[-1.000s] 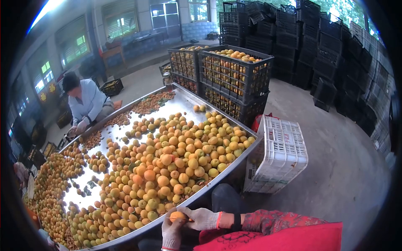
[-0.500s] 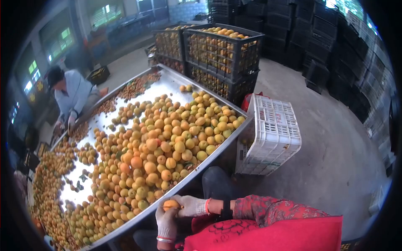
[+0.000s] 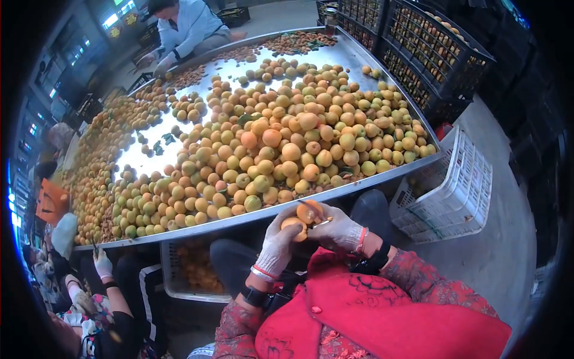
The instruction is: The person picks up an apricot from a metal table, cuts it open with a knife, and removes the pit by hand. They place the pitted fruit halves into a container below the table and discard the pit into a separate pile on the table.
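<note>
Both of my hands are in white knitted gloves just in front of the metal table's near edge. My left hand (image 3: 276, 244) is closed around one part of a split apricot (image 3: 294, 227). In my right hand (image 3: 342, 230) is the other apricot half (image 3: 309, 211), its cut face showing, beside a small metallic tool tip (image 3: 323, 222); the rest of the tool is hidden by the fingers. Beyond my hands, many orange and greenish apricots (image 3: 291, 152) are heaped on the metal table (image 3: 353, 186).
A white crate (image 3: 472, 191) stands at the right, with stacked black crates (image 3: 439, 57) behind it. Under the table sits a bin of apricot pieces (image 3: 203, 294). One person (image 3: 194, 30) works across the table, another's gloved hand (image 3: 103, 263) is at the left.
The view has swung left and down, bringing the bin and the people at the left into sight. The apricot, whole-looking before, now shows as two parts held between my hands.
</note>
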`<action>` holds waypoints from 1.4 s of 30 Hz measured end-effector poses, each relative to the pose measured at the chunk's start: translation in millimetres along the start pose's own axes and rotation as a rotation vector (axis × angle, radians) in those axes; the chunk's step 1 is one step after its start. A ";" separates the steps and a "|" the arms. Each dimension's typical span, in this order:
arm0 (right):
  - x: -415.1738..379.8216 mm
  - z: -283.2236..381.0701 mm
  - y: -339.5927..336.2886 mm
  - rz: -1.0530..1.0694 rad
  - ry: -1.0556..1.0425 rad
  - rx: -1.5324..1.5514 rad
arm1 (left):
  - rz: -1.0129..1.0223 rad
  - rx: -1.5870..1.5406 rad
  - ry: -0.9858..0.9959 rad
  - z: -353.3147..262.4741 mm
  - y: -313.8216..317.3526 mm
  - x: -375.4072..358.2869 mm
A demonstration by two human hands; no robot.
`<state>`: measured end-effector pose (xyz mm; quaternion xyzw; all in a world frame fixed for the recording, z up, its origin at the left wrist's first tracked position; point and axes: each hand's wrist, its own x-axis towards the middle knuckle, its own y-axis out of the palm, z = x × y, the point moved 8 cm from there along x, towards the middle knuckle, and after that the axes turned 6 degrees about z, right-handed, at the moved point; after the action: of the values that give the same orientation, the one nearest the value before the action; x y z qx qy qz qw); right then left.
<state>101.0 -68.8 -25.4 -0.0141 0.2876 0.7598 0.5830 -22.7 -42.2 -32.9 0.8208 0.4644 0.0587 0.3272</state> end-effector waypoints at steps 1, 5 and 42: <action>-2.1 -5.0 -2.1 -0.012 0.037 0.024 | 0.012 -0.039 -0.026 1.1 1.6 -0.5; 0.0 -2.3 5.7 0.004 0.102 0.005 | -0.028 0.058 0.020 12.0 -27.9 -3.1; -20.6 -24.4 39.2 0.222 0.419 0.105 | -0.064 -0.342 0.171 -11.0 -56.3 -29.2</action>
<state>64.9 -104.0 -21.9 -0.1096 0.4413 0.7836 0.4234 -84.2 -40.3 -51.6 0.7303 0.4995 0.1959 0.4229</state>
